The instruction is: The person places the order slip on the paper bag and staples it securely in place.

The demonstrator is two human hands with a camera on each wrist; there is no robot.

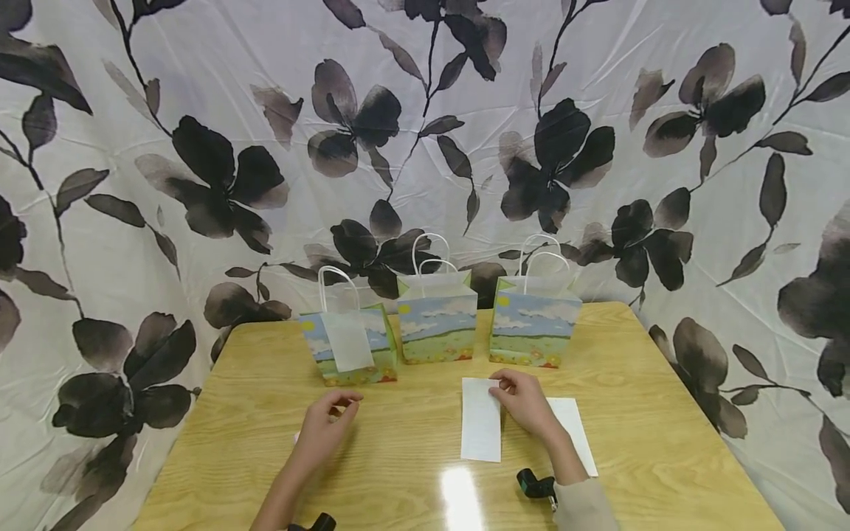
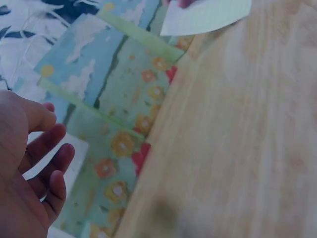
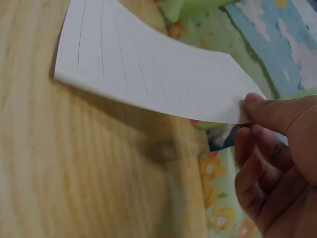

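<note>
My right hand (image 1: 524, 398) pinches a white paper slip (image 1: 481, 420) by its upper right edge, between thumb and fingers. In the right wrist view the slip (image 3: 148, 69) bends in a curve over the table and bears thin ruled lines. My left hand (image 1: 327, 428) is over the table in front of the left gift bag (image 1: 383, 339), its fingers loosely curved with nothing between them. A white slip (image 1: 348, 341) hangs on that bag's front. Another white paper (image 1: 576, 428) lies on the table, partly hidden behind my right wrist.
Two more paper gift bags, the middle one (image 1: 438, 328) and the right one (image 1: 534, 332), stand upright at the back of the wooden table (image 1: 398, 479) with white handles raised. A flower-printed cloth (image 1: 425, 147) hangs behind and around the table.
</note>
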